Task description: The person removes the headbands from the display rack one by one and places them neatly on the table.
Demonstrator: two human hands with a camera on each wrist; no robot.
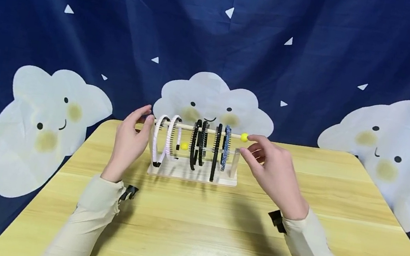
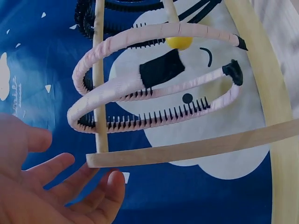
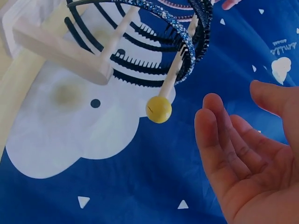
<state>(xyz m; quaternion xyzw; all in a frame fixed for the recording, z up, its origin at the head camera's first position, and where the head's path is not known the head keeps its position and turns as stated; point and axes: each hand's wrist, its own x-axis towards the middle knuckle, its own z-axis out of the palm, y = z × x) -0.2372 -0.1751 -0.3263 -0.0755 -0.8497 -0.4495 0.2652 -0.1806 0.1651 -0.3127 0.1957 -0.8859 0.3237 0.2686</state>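
Observation:
A pale wooden stand (image 1: 166, 171) holds several toothed headbands on its upper rod. At its left end hang two pale pink headbands (image 2: 135, 36); black headbands (image 1: 215, 154) hang further right, then a glittery blue headband (image 1: 225, 147). My left hand (image 1: 131, 139) is beside the stand's left upright (image 2: 135, 157), fingers spread and loosely bent; whether a fingertip touches the wood I cannot tell. Near the yellow ball (image 3: 159, 110) on the rod's right end, my right hand (image 1: 278, 171) is held with thumb and fingers apart. In the right wrist view a gap separates it from the ball.
The stand is on a wood-grain table (image 1: 189, 228), close to its far edge. A second yellow ball (image 1: 184, 146) tips a lower rod. Behind the table hangs a dark blue cloth (image 1: 190, 18) with smiling clouds and white triangles.

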